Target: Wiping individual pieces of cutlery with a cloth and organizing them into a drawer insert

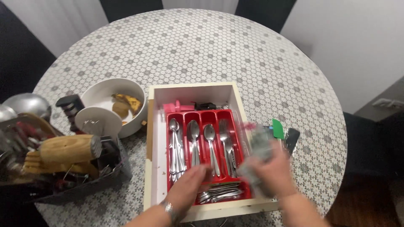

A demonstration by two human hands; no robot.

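A white wooden drawer (153, 138) lies on the round table and holds a red cutlery tray (206, 115) with spoons (194, 132) and forks (225, 138) in its slots. My left hand (189, 189) reaches into the tray's near end, fingers on the cutlery lying crosswise there. My right hand (271, 172), blurred by motion, is over the drawer's right edge and grips a greyish bundle (259, 147) that I cannot make out clearly.
A white bowl (105, 90) with a banana peel stands left of the drawer. A dark bin (63, 168) of utensils with a wooden piece sits at the left edge. Green and black small items (284, 132) lie right of the drawer. The patterned tablecloth (202, 46) covers the table.
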